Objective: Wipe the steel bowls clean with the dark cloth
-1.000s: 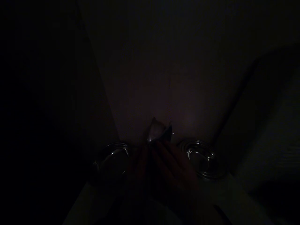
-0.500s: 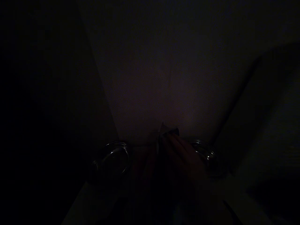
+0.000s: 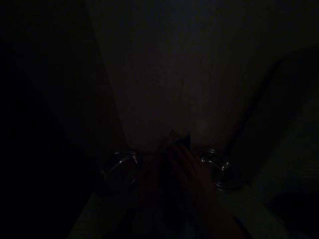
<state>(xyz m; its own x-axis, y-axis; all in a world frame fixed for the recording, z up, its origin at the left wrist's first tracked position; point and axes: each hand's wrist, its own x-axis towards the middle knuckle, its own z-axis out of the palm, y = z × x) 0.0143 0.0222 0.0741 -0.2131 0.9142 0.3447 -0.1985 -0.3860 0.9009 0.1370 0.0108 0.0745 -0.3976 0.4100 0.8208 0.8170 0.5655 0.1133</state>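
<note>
The picture is very dark. My right hand (image 3: 193, 172) reaches forward at the lower middle, its fingers close together against a small pale pointed object (image 3: 179, 138) at their tips. What the object is cannot be made out. My left hand (image 3: 151, 174) shows only as a faint reddish shape just left of the right one, its fingers lost in the dark. A shiny round metal bowl (image 3: 119, 167) sits to the left of the hands. A second metal bowl (image 3: 216, 167) sits to the right.
A pale flat surface (image 3: 174, 83) stretches away ahead between dark areas on both sides. A lighter edge (image 3: 251, 212) runs along the lower right beside the right bowl. Everything else is too dark to identify.
The small pale object moved a little to the right and lower over the last second. My right hand, which covered part of the right bowl half a second ago, has drawn back off it.
</note>
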